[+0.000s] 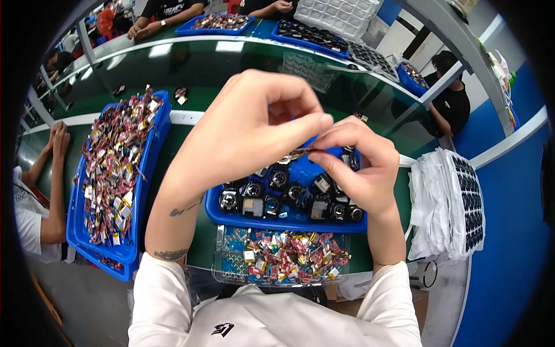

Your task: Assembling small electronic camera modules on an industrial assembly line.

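— Busy with what, at the centre of the frame?
— Seemingly handling a small, thin, reddish-and-silver wired part (300,152), up at the fingertips, above a shallow blue plastic tray (277,224).
— Held by which side?
— By the bare right hand (364,168), right of centre: thumb and forefinger nearly together, clamped on one end of the wired part, by the look of it.
— And with the bare left hand (248,124)?
— Reaching across just above, thumb stretched toward the right hand, other fingers curled in. Cannot tell whether gripping anything; too blurred and hidden.
— Lying beneath?
— In the blue tray, black, round-faced, watch-like housings (278,179). Below, toward the lower edge of the frame, a heap of small red wired pieces with silver-and-yellow rectangles (298,257) in a clear plastic tray (224,272).
— Anything similar elsewhere?
— Yes, piled in a long blue plastic bin (154,151) at the left of the frame.
— Judged as which step?
— Probably positioning or straightening the wired part between both hands, not yet set down.
— Calling for what next?
— A steady right pinch, a freer view past the left hand, and gentle treatment of thin leads, likely easy to snag.
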`<state>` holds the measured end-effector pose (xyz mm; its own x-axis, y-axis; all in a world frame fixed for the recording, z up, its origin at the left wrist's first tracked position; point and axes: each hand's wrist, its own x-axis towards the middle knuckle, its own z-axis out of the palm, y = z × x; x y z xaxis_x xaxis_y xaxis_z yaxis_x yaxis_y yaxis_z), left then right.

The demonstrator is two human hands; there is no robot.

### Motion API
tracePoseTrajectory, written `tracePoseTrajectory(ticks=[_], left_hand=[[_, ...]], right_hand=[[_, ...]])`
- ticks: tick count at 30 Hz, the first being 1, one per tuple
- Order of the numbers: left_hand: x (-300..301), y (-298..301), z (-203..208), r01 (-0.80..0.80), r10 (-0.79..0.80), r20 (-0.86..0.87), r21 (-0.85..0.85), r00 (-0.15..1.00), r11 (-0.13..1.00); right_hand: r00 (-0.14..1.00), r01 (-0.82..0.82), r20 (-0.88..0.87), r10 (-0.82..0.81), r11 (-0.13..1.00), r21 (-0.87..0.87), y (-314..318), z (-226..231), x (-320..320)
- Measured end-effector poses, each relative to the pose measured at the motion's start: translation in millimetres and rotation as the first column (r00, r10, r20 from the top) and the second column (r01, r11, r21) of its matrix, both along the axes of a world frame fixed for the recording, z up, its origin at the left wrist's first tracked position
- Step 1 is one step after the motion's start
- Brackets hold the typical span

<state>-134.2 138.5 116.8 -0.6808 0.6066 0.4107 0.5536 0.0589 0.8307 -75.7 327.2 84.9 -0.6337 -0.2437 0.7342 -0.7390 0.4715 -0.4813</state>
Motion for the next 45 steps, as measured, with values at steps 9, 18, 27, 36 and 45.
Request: tracePoseTrajectory(ticks=[9,18,27,36,45], left_hand=[[3.6,4.1,-3.1,0.015,0.008,0.149,-0.149,0.989,0.989],[0.7,10.9,-3.5,0.023,-0.011,-0.342,0.033,0.940,0.999],[1.6,16.7,-13.3,0.119,-0.109,-0.138,0.069,0.985,0.991],[-5.6,12.9,-16.8,0.098,-0.083,-0.115,0.135,0.990,0.986],[-5.0,9.3,-16.5,0.063,-0.063,0.004,-0.012,0.998,0.998]], right_hand=[[0.977,0.085,-0.204,-0.054,0.986,0.145,15.7,3.6,7.1],[0.932,0.025,0.338,0.129,0.908,-0.417,22.7,6.6,11.6],[0.771,-0.090,0.482,0.416,0.820,-0.565,22.2,10.0,11.9],[0.865,-0.005,0.459,0.202,0.918,-0.396,20.0,5.2,9.7],[0.878,0.064,0.459,0.132,0.921,-0.385,21.7,0.4,7.0]])
